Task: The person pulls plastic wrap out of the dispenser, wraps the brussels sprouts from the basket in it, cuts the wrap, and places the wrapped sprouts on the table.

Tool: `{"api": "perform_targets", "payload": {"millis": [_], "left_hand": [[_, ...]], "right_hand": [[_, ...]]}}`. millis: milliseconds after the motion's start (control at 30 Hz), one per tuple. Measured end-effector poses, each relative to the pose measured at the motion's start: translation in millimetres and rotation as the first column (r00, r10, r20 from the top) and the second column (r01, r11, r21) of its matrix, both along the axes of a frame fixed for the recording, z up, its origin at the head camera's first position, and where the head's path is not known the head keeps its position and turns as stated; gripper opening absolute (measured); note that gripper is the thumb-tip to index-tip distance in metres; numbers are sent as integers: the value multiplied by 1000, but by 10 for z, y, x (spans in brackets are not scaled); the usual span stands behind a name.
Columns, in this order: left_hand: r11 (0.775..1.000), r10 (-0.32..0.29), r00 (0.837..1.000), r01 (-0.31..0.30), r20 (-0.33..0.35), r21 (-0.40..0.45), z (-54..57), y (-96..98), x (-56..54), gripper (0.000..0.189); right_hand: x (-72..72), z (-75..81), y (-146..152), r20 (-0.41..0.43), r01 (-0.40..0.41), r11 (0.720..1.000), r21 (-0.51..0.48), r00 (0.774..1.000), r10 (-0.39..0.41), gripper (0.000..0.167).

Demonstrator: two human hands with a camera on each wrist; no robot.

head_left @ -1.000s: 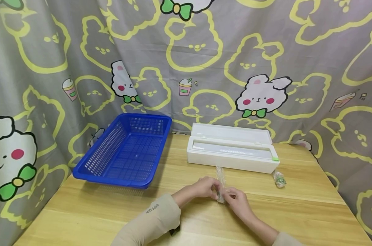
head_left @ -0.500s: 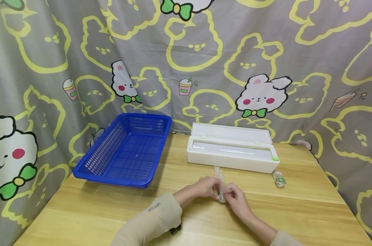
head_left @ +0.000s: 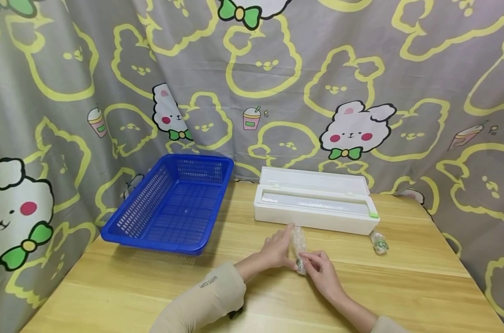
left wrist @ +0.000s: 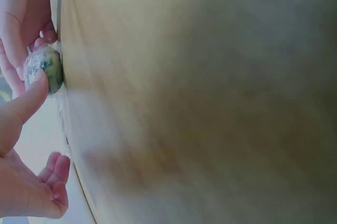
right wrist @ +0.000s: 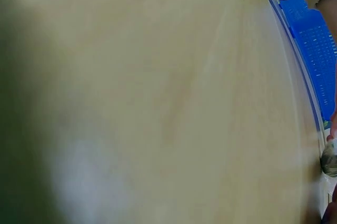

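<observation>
A small round bundle [head_left: 300,266] wrapped in clear film, with dark green showing through, lies on the table between the hands. From it a strip of cling film [head_left: 298,238] runs away towards the white dispenser box. The left hand [head_left: 276,249] has its thumb against the bundle, while its other fingers reach along the film's left edge. In the left wrist view that thumb presses the bundle [left wrist: 45,70] and the fingers stand apart from it. The right hand [head_left: 321,273] pinches the bundle's right side with thumb and forefinger. Only its fingertips' edge shows in the right wrist view.
Behind the hands stands a white cling film dispenser [head_left: 310,223] with its lid raised and a green tab at its right end. Another film-wrapped bundle [head_left: 379,243] lies near that end. A blue plastic basket [head_left: 181,215] occupies the left rear; a patterned curtain [head_left: 276,83] hangs behind.
The left fingers, bunched near the bundle before, have spread away along the film towards the dispenser; the thumb stays at the bundle. The right hand has barely moved.
</observation>
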State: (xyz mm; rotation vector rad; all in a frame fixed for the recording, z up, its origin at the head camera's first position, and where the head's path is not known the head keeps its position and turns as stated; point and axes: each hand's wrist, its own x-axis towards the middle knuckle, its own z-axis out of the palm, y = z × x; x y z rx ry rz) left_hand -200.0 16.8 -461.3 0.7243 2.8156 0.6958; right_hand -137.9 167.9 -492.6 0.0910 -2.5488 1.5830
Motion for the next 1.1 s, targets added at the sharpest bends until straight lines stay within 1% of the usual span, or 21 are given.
{"api": "perform_targets", "payload": {"millis": [133,200,300,400,500,567,700,867,967,1100], "left_hand": [[1000,18,999,-18,-45,-2,-5,1,20,116],[1000,4,997,-5,-73,-5,-6,2,33,108],[999,-54,990,52,-130,-15,-3,8,49,81],[992,-129,974,125,-187,-32,3,21,60,52],[985,-170,966,162,-195,-56,9,38,64,38],[984,-174,968,165,-180,-64,9,50,64,34],[986,-161,975,153,-150,-64,8,70,52,34],[989,-147,985,143,-91,-46,19,62,43,34],[990,-143,988,142,-53,-23,25,51,40,32],[988,-154,988,154,-8,-3,35,40,20,30]], "right_hand": [[-7,8,30,-15,-11,998,68,1000,12,24],[-8,13,47,-20,-19,996,91,1000,21,25],[-12,16,70,-11,-22,994,107,1000,23,25],[-21,10,87,6,-8,993,115,1000,7,24],[-35,-2,94,9,11,994,105,1000,-12,20],[-40,4,90,14,19,995,95,1000,-21,17],[-37,31,75,32,13,997,75,999,-16,15],[-46,48,113,64,-33,998,58,998,29,22],[-76,61,160,81,-72,995,75,995,66,25],[-119,90,219,64,-149,977,153,988,141,27]]}}
